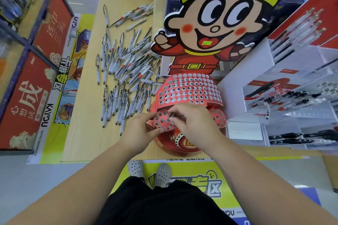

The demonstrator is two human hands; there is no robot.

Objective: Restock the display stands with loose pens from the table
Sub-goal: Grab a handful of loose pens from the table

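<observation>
Tabletop point(87, 133): stand disc point(161, 122) between left fingers point(159, 130), right fingers point(176, 119).

The pale wooden bench point(82, 142) carries a wide scatter of loose pens point(124, 71), white-barrelled, lying flat and crossing one another. Just beside them, at the bench's right edge, stands a red cardboard display stand point(188, 89) with perforated tiers.

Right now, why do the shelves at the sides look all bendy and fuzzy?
Head view: the wide lens curves the pale wooden table and leans the blue-framed shelf; the red pen rack at the upper right is smeared; the loose white pens and red holed cardboard stand in the middle look sharp.
</observation>
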